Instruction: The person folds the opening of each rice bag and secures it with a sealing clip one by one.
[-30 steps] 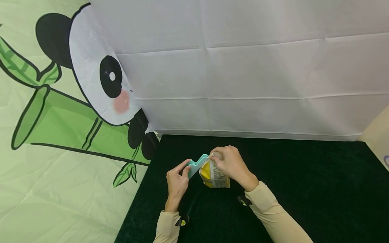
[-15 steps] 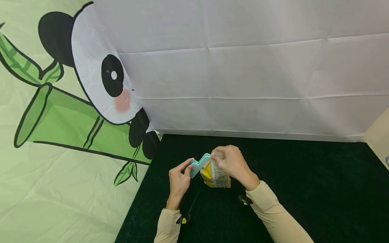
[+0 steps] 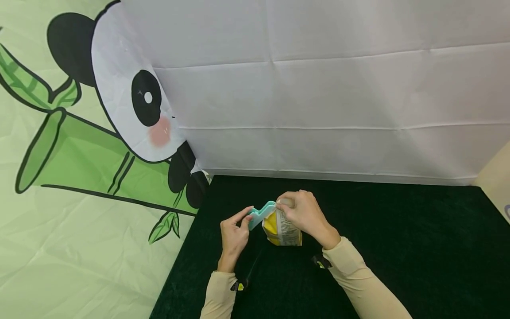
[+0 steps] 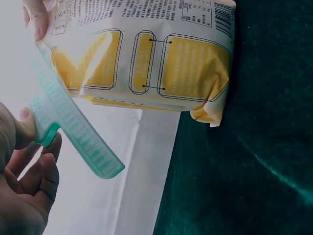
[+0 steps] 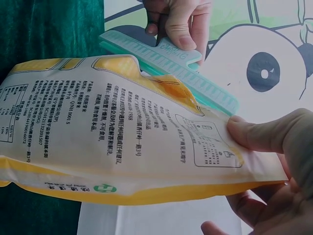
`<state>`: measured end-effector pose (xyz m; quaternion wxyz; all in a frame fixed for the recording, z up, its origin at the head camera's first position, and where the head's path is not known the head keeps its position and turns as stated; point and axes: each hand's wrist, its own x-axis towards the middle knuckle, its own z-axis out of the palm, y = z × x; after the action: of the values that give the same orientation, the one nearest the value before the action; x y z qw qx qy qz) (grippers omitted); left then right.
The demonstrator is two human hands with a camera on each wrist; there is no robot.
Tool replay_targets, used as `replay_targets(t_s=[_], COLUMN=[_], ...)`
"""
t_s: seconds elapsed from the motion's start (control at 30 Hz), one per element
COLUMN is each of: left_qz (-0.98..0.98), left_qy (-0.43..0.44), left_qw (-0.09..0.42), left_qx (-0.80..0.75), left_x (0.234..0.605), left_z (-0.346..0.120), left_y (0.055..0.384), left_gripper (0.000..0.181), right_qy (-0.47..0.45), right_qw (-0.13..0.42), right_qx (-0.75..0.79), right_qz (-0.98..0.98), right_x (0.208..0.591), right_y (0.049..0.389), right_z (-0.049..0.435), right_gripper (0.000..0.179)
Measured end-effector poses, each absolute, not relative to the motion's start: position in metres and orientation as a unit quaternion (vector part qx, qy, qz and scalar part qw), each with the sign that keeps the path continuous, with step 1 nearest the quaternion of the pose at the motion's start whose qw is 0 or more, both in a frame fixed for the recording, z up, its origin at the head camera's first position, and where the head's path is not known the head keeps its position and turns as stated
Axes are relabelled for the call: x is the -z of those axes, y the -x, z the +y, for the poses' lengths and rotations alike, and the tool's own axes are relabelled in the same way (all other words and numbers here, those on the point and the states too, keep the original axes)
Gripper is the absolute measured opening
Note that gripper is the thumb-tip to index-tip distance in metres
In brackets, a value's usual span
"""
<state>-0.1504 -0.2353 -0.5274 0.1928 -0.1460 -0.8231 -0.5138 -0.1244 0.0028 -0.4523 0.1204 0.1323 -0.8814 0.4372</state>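
Note:
A teal bag clip (image 3: 260, 215) with a ruler-like printed jaw is pinched at its handle between the thumb and fingers of my left hand (image 3: 234, 237). The clip slants against the upper edge of a yellow and white printed food bag (image 3: 283, 231), which stands on the dark cloth. My right hand (image 3: 304, 217) pinches the bag's top, thumb on the printed side. In the right wrist view the clip (image 5: 171, 68) lies along the bag's edge, one end close to my right thumb (image 5: 254, 134). The left wrist view shows the clip's other end (image 4: 110, 169) sticking out past the bag.
Dark green cloth (image 3: 382, 248) covers the table. Behind it hangs a pale grey fabric backdrop (image 3: 326, 97). To the left is a green sheet with a panda drawing (image 3: 123, 88), and a beige panel (image 3: 496, 181) stands at the far right.
My left hand and the clip have shifted slightly right and up toward the bag's top. My right hand and the bag have hardly moved.

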Motion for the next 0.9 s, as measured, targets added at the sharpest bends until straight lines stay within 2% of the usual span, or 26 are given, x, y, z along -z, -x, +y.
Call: replay_targets(t_s=[0.33,0.57,0.67,0.9], left_qz=[-0.811,-0.808,-0.807,-0.801], left_qy=[0.166,0.166,0.165,0.166], left_qw=[0.183,0.183,0.184,0.185], left_qx=[0.530,0.536,0.536,0.544], left_x=[0.529,0.531,0.532,0.533], left_z=[-0.238,-0.240,-0.242,-0.241], left_y=[0.152,0.153,0.153,0.153], left_gripper=[0.022,0.022,0.022,0.022], right_qy=[-0.126,-0.092,-0.087,-0.061], right_qw=[0.115,0.085,0.089,0.096], right_qx=[-0.461,-0.498,-0.515,-0.577], right_qz=[-0.871,-0.858,-0.848,-0.809], right_x=[0.453,0.458,0.466,0.488], right_y=[0.125,0.124,0.124,0.127], right_z=[0.003,0.003,0.003,-0.003], right_gripper=[0.014,0.019,0.028,0.068])
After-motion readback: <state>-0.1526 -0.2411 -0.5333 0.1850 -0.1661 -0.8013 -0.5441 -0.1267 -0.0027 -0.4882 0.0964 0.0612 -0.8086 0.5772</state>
